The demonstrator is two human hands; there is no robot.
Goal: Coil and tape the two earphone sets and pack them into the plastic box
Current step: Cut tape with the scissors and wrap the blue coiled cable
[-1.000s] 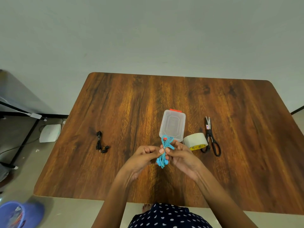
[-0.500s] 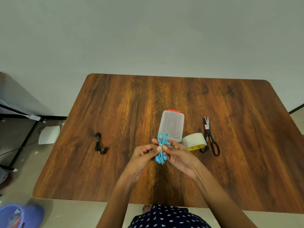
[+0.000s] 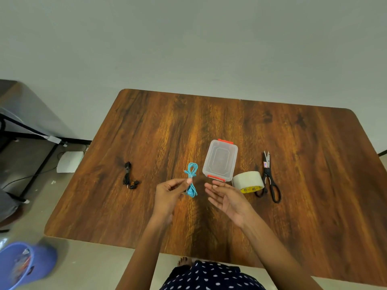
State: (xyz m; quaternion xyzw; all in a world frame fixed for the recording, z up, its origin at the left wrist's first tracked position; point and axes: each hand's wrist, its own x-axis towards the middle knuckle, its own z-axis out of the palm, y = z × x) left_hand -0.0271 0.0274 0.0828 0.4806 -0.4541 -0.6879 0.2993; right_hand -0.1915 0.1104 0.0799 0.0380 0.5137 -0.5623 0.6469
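My left hand (image 3: 170, 194) pinches the coiled blue earphones (image 3: 192, 177) at their middle and holds them upright above the table. My right hand (image 3: 225, 198) is apart from the coil, palm up, fingers relaxed, holding nothing, just in front of the plastic box. The clear plastic box (image 3: 220, 160) with orange clips lies closed near the table's middle. The black earphones (image 3: 128, 178) lie bundled on the table to the left. A roll of tape (image 3: 248, 181) stands right of the box.
Black scissors (image 3: 269, 177) lie right of the tape roll. The wooden table (image 3: 303, 160) stands against a pale wall. On the floor at the left are a blue bin (image 3: 19, 264), a white device (image 3: 68, 164) and a black stand.
My right hand has let go of the blue coil and drawn away to the right, opening. The left hand alone keeps the coil. The camera view has shifted slightly.
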